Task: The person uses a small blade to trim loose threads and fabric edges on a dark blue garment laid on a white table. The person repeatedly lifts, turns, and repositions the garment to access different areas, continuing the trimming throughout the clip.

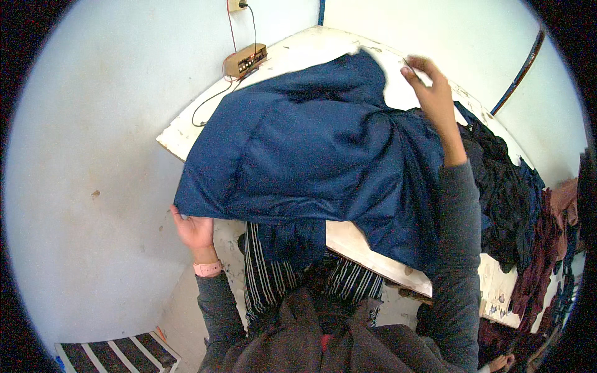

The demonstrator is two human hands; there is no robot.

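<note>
Across one white table [305, 46] we see one navy cloth [298, 149] spread, beside one brown socket box [247, 60]. Of our two hands, the left hand [195, 232] holds the cloth's near left corner; the right hand [430, 87] is half curled past its far edge, and whether it grips anything we cannot tell.

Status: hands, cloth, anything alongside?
Left hand at near-left corner of wide navy cloth, grip partly hidden. Right hand raised, grip unclear. Black fabric heap alongside, right.
</note>
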